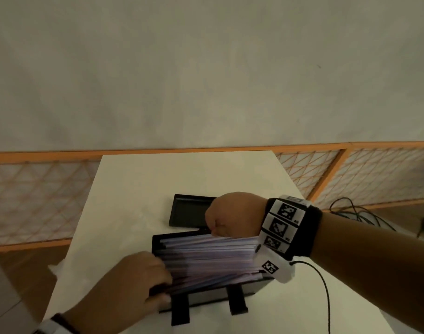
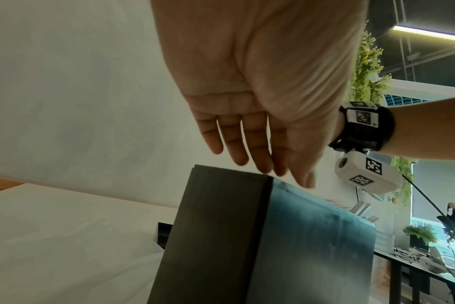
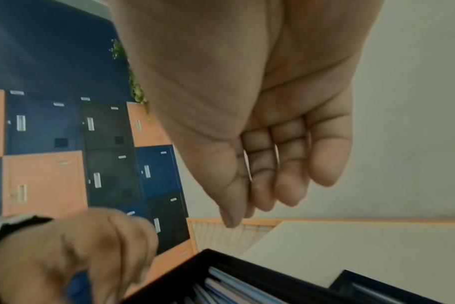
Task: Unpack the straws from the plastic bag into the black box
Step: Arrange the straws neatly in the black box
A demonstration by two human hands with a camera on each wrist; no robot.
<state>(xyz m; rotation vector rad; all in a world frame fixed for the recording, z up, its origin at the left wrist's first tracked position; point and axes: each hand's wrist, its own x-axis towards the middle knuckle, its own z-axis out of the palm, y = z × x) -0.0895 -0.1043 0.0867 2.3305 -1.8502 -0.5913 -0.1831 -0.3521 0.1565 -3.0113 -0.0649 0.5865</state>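
The black box (image 1: pixel 252 289) stands on the white table (image 1: pixel 182 174), filled with pale straws (image 1: pixel 206 256) lying lengthwise. My left hand (image 1: pixel 162 283) is at the box's near left corner, its straight fingers (image 2: pixel 260 160) reaching down onto the straw ends by the box (image 2: pixel 221 236) rim. My right hand (image 1: pixel 220 227) hovers over the far rim with loosely curled fingers (image 3: pixel 268 195) that hold nothing. Below it lie the straws (image 3: pixel 221 283) in the box (image 3: pixel 247 267). A whitish crumpled sheet (image 1: pixel 58 268), possibly the plastic bag, lies at the table's left edge.
The box's black lid (image 1: pixel 189 210) lies upturned just behind the box. Two black straps (image 1: pixel 236 300) hang down the box's front. A thin cable (image 1: pixel 324 285) trails from my right wrist. An orange lattice fence (image 1: pixel 37 196) runs behind the table, with cables (image 1: pixel 355 210) on the floor.
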